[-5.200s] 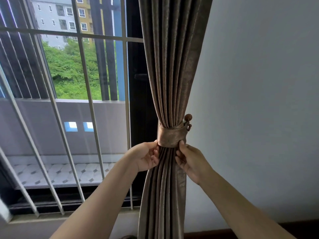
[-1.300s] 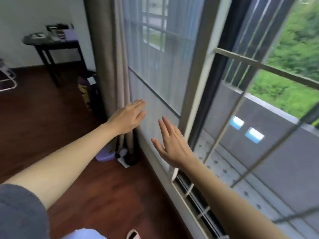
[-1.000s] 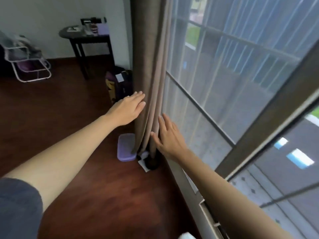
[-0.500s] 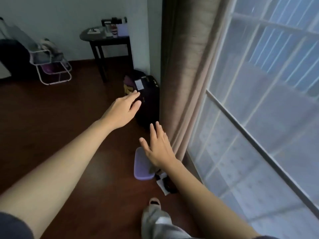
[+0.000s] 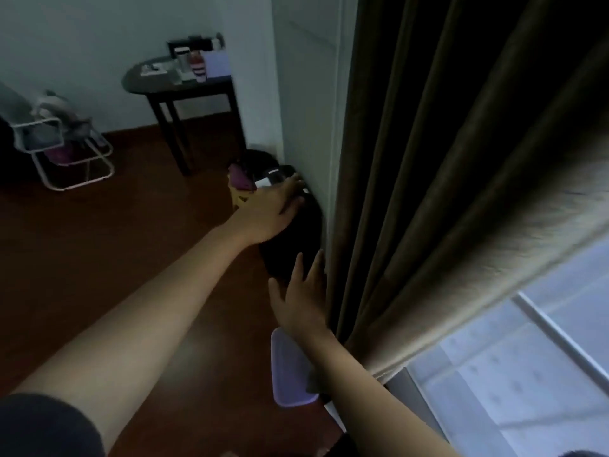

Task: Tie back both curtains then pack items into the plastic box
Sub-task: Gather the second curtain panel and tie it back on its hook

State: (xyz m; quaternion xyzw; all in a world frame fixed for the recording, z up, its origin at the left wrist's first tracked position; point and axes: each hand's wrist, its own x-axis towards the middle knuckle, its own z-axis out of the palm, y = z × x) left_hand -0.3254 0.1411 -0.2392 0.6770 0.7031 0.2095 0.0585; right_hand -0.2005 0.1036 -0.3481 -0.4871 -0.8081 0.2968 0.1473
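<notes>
Both arms reach forward: the left hand [image 5: 275,209] is flat with fingers spread, over a black bag [image 5: 296,239] by the far wall. The right hand [image 5: 301,295], fingers open and empty, is beside the left edge of the hanging curtain [image 5: 428,192]. A purple box lid [image 5: 290,374] lies on the wooden floor [image 5: 99,242] beneath the right forearm.

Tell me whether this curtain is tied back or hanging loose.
Hanging loose: the curtain falls in straight folds, no band visible; both hands are open, empty.

No text, brand or number can be read here. The small white label [image 5: 263,183] on the dark bag [image 5: 296,239] and the items on the side table [image 5: 171,84] are too blurred.
</notes>
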